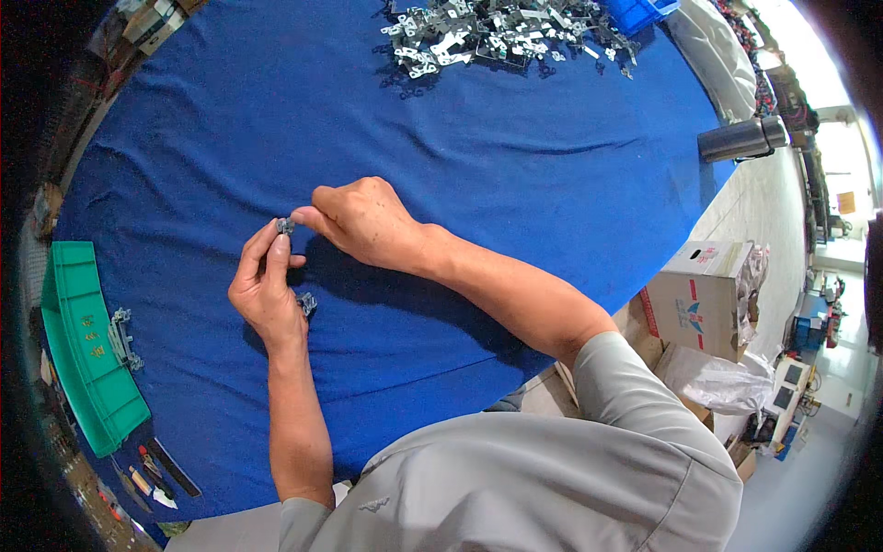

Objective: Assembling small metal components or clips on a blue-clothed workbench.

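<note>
Between the thumb and fingertips of my left hand (269, 293) is a small grey metal part (284, 225), pinched and raised over the blue cloth. My right hand (370, 223) comes in from the right with its fingers curled, and its thumb and fingertip meet the same part. How its other fingers sit is hidden behind the knuckles. A second small metal part (306, 304) lies on the cloth beside my left palm. It looks much like the held one, but fine detail is too small to make out.
A heap of metal pieces (497, 37) lies at the far side by a blue bin (639, 13). At left are a green tray (78, 345), several metal strips (123, 339) and hand tools (152, 478). A steel flask (740, 140) lies at the right edge; a carton (696, 304) stands beyond.
</note>
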`<action>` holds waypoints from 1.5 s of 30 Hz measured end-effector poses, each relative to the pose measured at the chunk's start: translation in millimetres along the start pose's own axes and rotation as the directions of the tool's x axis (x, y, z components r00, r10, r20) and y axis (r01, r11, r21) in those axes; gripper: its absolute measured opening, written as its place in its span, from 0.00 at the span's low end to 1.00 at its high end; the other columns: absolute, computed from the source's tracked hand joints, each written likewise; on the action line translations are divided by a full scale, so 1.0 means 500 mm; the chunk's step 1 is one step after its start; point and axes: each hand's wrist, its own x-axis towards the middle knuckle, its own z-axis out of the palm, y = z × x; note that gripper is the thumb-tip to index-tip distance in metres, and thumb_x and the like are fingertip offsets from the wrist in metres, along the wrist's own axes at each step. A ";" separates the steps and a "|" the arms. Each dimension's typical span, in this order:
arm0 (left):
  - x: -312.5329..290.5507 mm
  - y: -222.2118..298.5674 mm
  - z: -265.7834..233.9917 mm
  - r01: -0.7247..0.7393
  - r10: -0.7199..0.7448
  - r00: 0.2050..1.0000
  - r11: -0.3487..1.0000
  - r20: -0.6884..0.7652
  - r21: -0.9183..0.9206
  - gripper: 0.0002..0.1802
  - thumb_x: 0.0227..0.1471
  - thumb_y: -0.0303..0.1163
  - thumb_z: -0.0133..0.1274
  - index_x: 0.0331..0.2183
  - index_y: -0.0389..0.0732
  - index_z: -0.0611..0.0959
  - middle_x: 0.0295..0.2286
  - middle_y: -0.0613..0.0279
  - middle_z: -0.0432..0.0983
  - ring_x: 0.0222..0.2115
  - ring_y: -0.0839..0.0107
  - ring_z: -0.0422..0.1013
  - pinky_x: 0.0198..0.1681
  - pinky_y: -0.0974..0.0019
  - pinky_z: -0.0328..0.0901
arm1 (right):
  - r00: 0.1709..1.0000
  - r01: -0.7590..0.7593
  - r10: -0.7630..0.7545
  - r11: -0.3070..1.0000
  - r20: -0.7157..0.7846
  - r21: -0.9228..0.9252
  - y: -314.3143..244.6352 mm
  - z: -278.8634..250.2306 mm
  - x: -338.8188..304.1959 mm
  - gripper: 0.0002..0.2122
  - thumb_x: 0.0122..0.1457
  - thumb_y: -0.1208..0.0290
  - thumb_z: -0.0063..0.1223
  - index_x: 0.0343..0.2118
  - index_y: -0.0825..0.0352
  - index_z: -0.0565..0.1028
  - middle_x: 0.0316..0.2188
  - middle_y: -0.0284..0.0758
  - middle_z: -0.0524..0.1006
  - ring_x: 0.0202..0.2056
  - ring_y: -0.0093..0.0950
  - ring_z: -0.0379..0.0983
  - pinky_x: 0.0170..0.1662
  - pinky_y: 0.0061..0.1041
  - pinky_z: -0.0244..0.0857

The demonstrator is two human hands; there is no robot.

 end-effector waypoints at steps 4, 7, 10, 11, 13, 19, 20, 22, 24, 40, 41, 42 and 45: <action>0.001 -0.002 -0.004 -0.004 0.004 1.000 1.000 0.009 -0.014 0.12 0.56 0.20 0.55 0.44 0.31 0.83 0.38 0.56 0.81 0.29 0.78 0.75 0.29 0.78 0.71 | 0.979 0.108 -0.074 0.978 -0.190 0.179 -0.001 0.012 0.004 0.13 0.61 0.66 0.57 0.25 0.70 0.71 0.18 0.45 0.74 0.23 0.44 0.75 0.25 0.38 0.65; 0.000 -0.002 -0.004 -0.004 0.005 1.000 0.999 0.012 -0.035 0.12 0.56 0.20 0.56 0.44 0.31 0.83 0.38 0.56 0.81 0.29 0.78 0.75 0.29 0.77 0.72 | 0.965 0.158 -0.101 0.961 -0.243 0.227 -0.005 0.007 0.003 0.13 0.61 0.67 0.57 0.25 0.70 0.71 0.18 0.45 0.74 0.22 0.44 0.74 0.25 0.38 0.65; -0.001 0.002 -0.001 -0.014 0.015 1.000 0.999 0.003 -0.047 0.11 0.56 0.18 0.55 0.42 0.31 0.84 0.39 0.56 0.80 0.32 0.77 0.75 0.31 0.77 0.73 | 0.993 0.061 -0.050 0.992 -0.105 0.110 -0.002 0.000 0.001 0.12 0.60 0.67 0.57 0.27 0.71 0.71 0.19 0.45 0.75 0.23 0.44 0.75 0.26 0.38 0.66; -0.001 0.001 0.000 -0.013 0.013 1.000 0.999 0.001 -0.032 0.12 0.56 0.19 0.56 0.43 0.31 0.83 0.38 0.57 0.81 0.30 0.78 0.75 0.30 0.77 0.72 | 1.000 -0.005 0.005 1.000 0.006 -0.010 -0.001 -0.001 0.002 0.12 0.60 0.67 0.58 0.28 0.71 0.72 0.21 0.45 0.76 0.24 0.44 0.76 0.27 0.37 0.67; -0.001 0.001 0.001 -0.012 0.012 1.000 1.000 0.000 -0.018 0.13 0.56 0.20 0.56 0.44 0.31 0.83 0.38 0.57 0.81 0.28 0.78 0.75 0.29 0.77 0.72 | 0.995 0.052 -0.044 0.995 -0.094 0.086 0.002 0.011 0.004 0.12 0.61 0.66 0.57 0.27 0.71 0.72 0.19 0.45 0.76 0.24 0.44 0.76 0.26 0.37 0.67; 0.000 -0.001 -0.005 0.007 -0.007 1.000 1.000 -0.010 -0.027 0.13 0.55 0.22 0.57 0.44 0.33 0.84 0.36 0.59 0.82 0.25 0.79 0.74 0.25 0.80 0.67 | 0.974 0.125 -0.085 0.974 -0.209 0.189 -0.005 0.004 0.002 0.12 0.61 0.67 0.57 0.26 0.70 0.72 0.18 0.44 0.75 0.21 0.44 0.75 0.25 0.37 0.66; 0.001 -0.002 -0.006 0.004 -0.004 1.000 1.000 -0.015 -0.020 0.13 0.55 0.22 0.57 0.44 0.33 0.84 0.36 0.59 0.82 0.25 0.80 0.74 0.24 0.80 0.66 | 0.988 0.077 -0.057 0.988 -0.144 0.136 -0.005 0.000 0.001 0.11 0.60 0.68 0.57 0.27 0.70 0.71 0.18 0.44 0.75 0.21 0.44 0.74 0.26 0.37 0.67; 0.001 -0.003 -0.007 0.001 -0.002 1.000 1.000 -0.020 -0.013 0.13 0.55 0.22 0.57 0.44 0.33 0.84 0.36 0.59 0.82 0.24 0.80 0.74 0.24 0.81 0.65 | 0.992 0.057 -0.046 0.994 -0.116 0.093 0.002 0.004 0.000 0.11 0.60 0.67 0.57 0.27 0.70 0.71 0.18 0.44 0.75 0.22 0.44 0.74 0.26 0.37 0.67; 0.002 -0.004 -0.006 0.020 -0.020 1.000 1.000 -0.017 -0.003 0.13 0.56 0.22 0.57 0.44 0.34 0.84 0.36 0.59 0.82 0.24 0.80 0.74 0.23 0.81 0.65 | 0.995 0.037 -0.032 0.998 -0.091 0.049 0.004 0.010 0.002 0.12 0.61 0.66 0.57 0.27 0.70 0.71 0.18 0.44 0.75 0.22 0.44 0.75 0.26 0.37 0.67; 0.003 -0.004 -0.007 -0.010 0.009 1.000 1.000 -0.024 -0.028 0.13 0.56 0.23 0.57 0.44 0.33 0.84 0.35 0.59 0.82 0.25 0.79 0.75 0.25 0.80 0.68 | 0.981 0.091 -0.051 0.974 -0.186 0.209 -0.001 0.006 0.002 0.14 0.61 0.66 0.57 0.24 0.70 0.71 0.17 0.45 0.73 0.20 0.45 0.73 0.24 0.38 0.64; 0.002 -0.002 -0.008 0.000 -0.001 1.000 1.000 -0.027 -0.014 0.13 0.56 0.22 0.57 0.44 0.33 0.84 0.35 0.59 0.82 0.24 0.79 0.75 0.24 0.80 0.67 | 0.999 0.006 0.001 0.992 -0.051 0.123 0.000 0.002 0.001 0.13 0.61 0.67 0.57 0.26 0.71 0.71 0.18 0.45 0.74 0.21 0.44 0.73 0.25 0.38 0.64; 0.002 -0.001 -0.009 0.011 -0.011 0.999 1.000 -0.031 0.000 0.13 0.56 0.22 0.57 0.44 0.32 0.83 0.35 0.59 0.82 0.24 0.78 0.75 0.24 0.80 0.67 | 0.999 0.006 0.001 0.992 -0.051 0.123 0.001 0.003 0.001 0.13 0.61 0.67 0.57 0.26 0.71 0.71 0.18 0.45 0.74 0.21 0.44 0.73 0.25 0.38 0.64; 0.003 -0.003 -0.009 0.027 -0.027 0.999 1.000 -0.034 -0.014 0.13 0.56 0.22 0.57 0.44 0.33 0.83 0.35 0.59 0.82 0.24 0.78 0.75 0.25 0.79 0.67 | 0.998 0.023 -0.016 0.994 -0.065 0.103 0.002 0.009 0.003 0.12 0.60 0.67 0.57 0.29 0.72 0.71 0.20 0.46 0.75 0.23 0.45 0.74 0.26 0.38 0.65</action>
